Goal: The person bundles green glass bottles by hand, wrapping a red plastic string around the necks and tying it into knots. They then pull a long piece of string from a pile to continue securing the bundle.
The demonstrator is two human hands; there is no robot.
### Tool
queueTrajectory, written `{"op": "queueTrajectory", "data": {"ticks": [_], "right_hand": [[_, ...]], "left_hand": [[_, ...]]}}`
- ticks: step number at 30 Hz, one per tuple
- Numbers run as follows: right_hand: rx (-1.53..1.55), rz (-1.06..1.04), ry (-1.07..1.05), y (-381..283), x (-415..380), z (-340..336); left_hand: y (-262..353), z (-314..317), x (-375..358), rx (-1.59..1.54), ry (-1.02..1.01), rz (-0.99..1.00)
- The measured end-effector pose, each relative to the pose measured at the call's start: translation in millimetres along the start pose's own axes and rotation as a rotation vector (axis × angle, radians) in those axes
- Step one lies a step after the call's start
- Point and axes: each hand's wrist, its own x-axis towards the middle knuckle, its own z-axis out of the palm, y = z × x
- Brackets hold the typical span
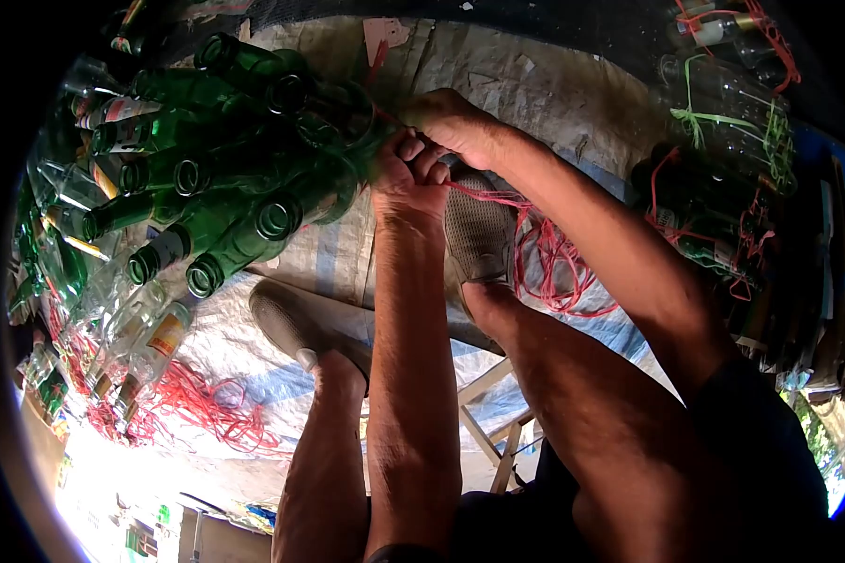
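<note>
A bundle of green glass bottles (pixel 225 169) lies at upper left, necks pointing towards me and to the left. My left hand (pixel 409 176) is closed at the bundle's right side, fingers curled around pink plastic string (pixel 488 195) that trails out to the right. Just above it, my right hand (pixel 451 127) bends over with closed fingers, where a strand of the same string runs to the bottles. Its fingertips are dark and partly blurred. The loose string forms a tangled heap (pixel 554 267) beside my right shoe (pixel 480 225).
Clear bottles (pixel 150 347) and another pink string heap (pixel 216 408) lie at lower left. Tied bottle bundles stand along the right, one with green string (pixel 699 117). My left shoe (pixel 300 319) rests on the sheeting (pixel 535 84). A wooden frame (pixel 483 422) shows below.
</note>
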Motion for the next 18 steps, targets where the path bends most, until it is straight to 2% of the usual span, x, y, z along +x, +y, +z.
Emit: {"op": "queueTrajectory", "data": {"ticks": [1, 2, 5, 10, 12, 15, 18], "right_hand": [[0.012, 0.008, 0.037, -1, -3, 3], [0.002, 0.113, 0.046, -5, -6, 4], [0.050, 0.172, 0.129, 1, -7, 8], [0.392, 0.139, 0.069, 24, -5, 2], [0.504, 0.109, 0.070, 32, 3, 0], [0.282, 0.049, 0.128, 24, 4, 3], [0.088, -0.088, 0.057, 22, -6, 1]], "left_hand": [[-1, -2, 2, 0.000, -0.010, -0.001], [-2, -6, 2, 0.019, -0.053, 0.014], [-5, -17, 1, 0.062, -0.155, 0.046], [-4, -21, 0, 0.093, -0.221, 0.069], [-4, -15, -4, 0.121, -0.124, 0.063], [-3, -21, 2, 0.123, -0.088, 0.048], [-3, -23, -1, 0.145, -0.097, 0.050]]}}
